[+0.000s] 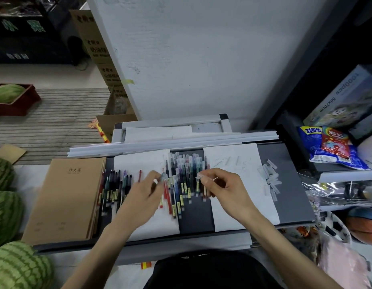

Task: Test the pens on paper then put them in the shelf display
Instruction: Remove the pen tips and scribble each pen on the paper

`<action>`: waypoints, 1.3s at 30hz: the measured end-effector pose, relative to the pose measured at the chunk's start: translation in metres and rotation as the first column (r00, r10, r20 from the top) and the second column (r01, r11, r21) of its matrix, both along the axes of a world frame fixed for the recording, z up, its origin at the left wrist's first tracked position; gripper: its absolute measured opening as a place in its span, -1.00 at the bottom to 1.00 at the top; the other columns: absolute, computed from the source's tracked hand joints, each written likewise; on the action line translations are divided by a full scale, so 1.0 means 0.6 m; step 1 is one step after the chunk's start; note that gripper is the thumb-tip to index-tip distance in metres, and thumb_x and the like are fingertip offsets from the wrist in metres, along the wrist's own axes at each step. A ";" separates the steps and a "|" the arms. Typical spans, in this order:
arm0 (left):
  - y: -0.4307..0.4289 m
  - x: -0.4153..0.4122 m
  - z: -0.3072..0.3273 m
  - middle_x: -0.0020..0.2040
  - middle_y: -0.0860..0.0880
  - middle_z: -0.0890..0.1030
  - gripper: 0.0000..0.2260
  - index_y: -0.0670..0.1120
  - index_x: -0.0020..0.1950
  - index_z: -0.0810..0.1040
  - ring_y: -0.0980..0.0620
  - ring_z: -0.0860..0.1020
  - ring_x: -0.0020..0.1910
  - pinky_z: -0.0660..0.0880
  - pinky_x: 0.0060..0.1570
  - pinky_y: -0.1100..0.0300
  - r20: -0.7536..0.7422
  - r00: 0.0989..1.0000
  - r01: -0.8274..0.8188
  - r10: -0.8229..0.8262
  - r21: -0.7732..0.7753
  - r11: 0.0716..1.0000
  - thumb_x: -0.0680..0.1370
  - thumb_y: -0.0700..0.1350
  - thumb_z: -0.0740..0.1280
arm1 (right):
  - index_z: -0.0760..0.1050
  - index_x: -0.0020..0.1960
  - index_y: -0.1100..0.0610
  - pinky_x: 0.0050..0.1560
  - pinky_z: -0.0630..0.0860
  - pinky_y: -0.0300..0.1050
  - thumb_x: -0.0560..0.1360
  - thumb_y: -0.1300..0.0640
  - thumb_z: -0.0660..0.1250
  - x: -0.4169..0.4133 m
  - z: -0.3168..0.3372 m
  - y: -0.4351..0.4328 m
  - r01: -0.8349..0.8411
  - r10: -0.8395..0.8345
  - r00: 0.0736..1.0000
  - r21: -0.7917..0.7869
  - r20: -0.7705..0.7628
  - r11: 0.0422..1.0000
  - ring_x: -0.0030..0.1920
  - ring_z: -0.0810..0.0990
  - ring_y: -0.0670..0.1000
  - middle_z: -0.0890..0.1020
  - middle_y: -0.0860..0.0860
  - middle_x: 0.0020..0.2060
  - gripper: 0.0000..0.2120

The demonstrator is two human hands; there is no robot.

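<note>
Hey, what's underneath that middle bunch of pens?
The middle bunch of pens lies partly on the left white sheet and partly on the dark grey board between the two sheets. Any marks on the paper beneath them are covered.

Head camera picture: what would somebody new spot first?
Probably the heap of coloured pens in the middle of the grey board. Over it, the left hand pinches a pen and the right hand pinches what looks like a clear cap, though both are blurred. Next come the striped watermelons down the left edge, beside a stack of brown notebooks.
</note>
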State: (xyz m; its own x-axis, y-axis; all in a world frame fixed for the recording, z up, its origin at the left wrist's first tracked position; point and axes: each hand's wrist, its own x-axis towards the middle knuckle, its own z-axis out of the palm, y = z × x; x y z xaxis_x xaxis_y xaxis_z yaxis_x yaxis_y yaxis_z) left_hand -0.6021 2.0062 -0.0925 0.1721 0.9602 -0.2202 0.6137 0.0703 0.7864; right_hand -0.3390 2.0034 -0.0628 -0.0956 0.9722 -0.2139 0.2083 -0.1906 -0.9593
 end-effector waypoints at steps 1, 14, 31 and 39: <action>-0.010 0.008 0.012 -0.38 -0.11 0.53 -0.86 0.21 0.10 0.45 -0.05 0.40 -0.48 0.34 -0.46 0.00 0.051 0.998 0.034 -0.034 0.007 0.999 0.65 0.15 0.12 | 0.72 0.06 -0.03 -0.22 0.54 -0.23 0.62 0.11 0.42 0.001 0.009 0.002 -0.011 0.011 1.000 0.007 -0.002 1.000 -0.30 0.61 0.00 0.71 0.05 -0.15 -0.89; -0.038 0.034 0.081 -0.23 0.18 0.55 -0.71 0.19 0.24 0.57 0.05 0.52 -0.29 0.34 -0.32 0.30 -0.106 0.986 0.150 -0.129 0.220 0.964 0.71 0.15 0.09 | 0.72 0.04 -0.05 -0.14 0.48 -0.27 0.56 0.23 0.47 0.011 0.049 0.021 -0.217 0.193 0.959 0.099 0.209 0.971 -0.21 0.56 -0.07 0.65 -0.09 -0.14 -0.81; -0.033 0.080 0.073 -0.24 0.07 0.59 -0.76 0.01 -0.02 0.60 0.00 0.52 -0.23 0.48 -0.15 -0.02 -0.302 0.935 0.251 -0.186 0.193 0.948 0.74 0.01 0.20 | 0.74 -0.10 0.09 -0.07 0.59 0.06 0.54 0.38 0.40 -0.013 0.018 0.005 -0.157 0.159 0.963 -0.027 0.220 0.987 -0.23 0.63 0.02 0.69 -0.06 -0.29 -0.76; -0.023 0.096 0.046 -0.25 0.12 0.49 -0.76 0.06 -0.06 0.53 0.07 0.49 -0.24 0.43 -0.21 0.09 -0.187 0.960 0.238 -0.210 0.138 0.961 0.75 0.04 0.18 | 0.72 -0.07 0.09 -0.29 0.44 -0.29 0.57 0.33 0.39 0.010 -0.004 0.020 -0.158 0.163 0.987 -0.157 0.016 0.975 -0.37 0.52 -0.08 0.66 -0.02 -0.35 -0.80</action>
